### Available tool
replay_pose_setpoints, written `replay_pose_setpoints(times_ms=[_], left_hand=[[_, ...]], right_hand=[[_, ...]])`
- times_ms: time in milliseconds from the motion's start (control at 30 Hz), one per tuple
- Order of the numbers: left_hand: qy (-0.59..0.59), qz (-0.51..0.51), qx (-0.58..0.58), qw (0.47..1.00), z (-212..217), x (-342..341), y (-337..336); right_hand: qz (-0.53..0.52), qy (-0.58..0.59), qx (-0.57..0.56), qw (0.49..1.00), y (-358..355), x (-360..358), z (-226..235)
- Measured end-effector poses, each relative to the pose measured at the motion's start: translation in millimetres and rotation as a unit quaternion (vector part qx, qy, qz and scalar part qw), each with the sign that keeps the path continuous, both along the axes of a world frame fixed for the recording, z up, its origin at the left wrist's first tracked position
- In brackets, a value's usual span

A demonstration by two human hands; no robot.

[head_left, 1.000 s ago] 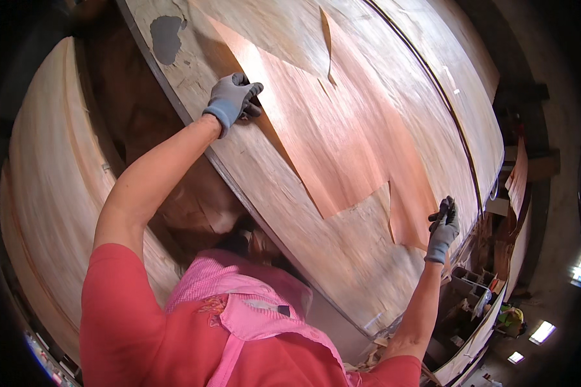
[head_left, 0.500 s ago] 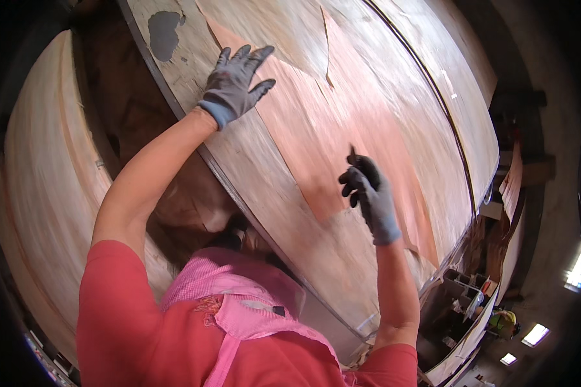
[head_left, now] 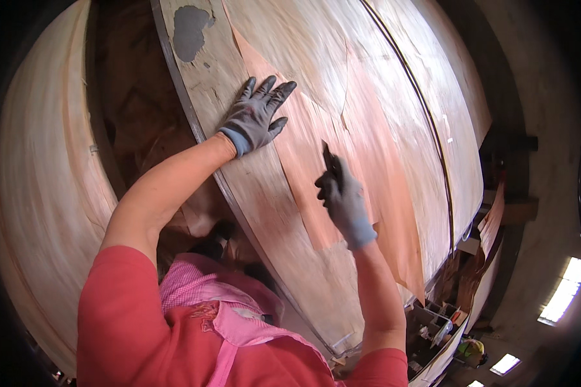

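Observation:
My left hand [head_left: 255,116], in a grey glove with dark fingertips, lies flat with fingers spread at the left edge of a reddish wood veneer piece [head_left: 310,174]. In its closed fingers my right hand [head_left: 347,200], gloved the same way, grips a knife [head_left: 328,153] with a dark pointed blade directed away from me. The knife is over the reddish piece; whether its tip touches the veneer I cannot tell. Under the reddish piece spreads a large pale veneer sheet [head_left: 245,174]. Another pale piece with a ragged pointed end [head_left: 297,51] lies farther away, beside the reddish one.
A dark line [head_left: 426,109] runs lengthwise over the veneer at the right. Near the far left corner is a grey patch [head_left: 190,32]. Across a dark gap stands another veneer-topped surface [head_left: 39,168]. A person in a bright vest [head_left: 472,352] is at the lower right.
My right hand has moved left and a little farther away with the knife, toward my left hand. My left hand still rests flat; the whole view has shifted slightly.

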State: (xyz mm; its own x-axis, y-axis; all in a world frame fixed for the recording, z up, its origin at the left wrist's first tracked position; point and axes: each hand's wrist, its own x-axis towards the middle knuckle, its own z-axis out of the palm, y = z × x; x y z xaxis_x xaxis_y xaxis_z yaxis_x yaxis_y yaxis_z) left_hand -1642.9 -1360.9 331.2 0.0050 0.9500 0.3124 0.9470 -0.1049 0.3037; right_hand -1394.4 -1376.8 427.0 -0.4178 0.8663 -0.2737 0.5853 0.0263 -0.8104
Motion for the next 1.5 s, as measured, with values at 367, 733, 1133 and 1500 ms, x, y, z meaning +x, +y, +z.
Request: replay_pose_setpoints(times_ms=[367,733,1133,1500], left_hand=[[-0.047,0.003,0.027,0.999,1,0,1],[-0.062,0.004,0.024,0.998,-7,-1,3],[-0.017,0.011,-0.008,1.000,-1,2,1],[0.167,0.052,0.018,0.984,10,22,0]], right_hand=[[0.142,-0.334,0.227,0.904,43,-67,-45],[0.129,-0.327,0.222,0.910,50,-97,-46],[0.155,-0.375,0.178,0.897,11,-77,-46],[0.203,-0.288,0.152,0.923,-66,40,-21]])
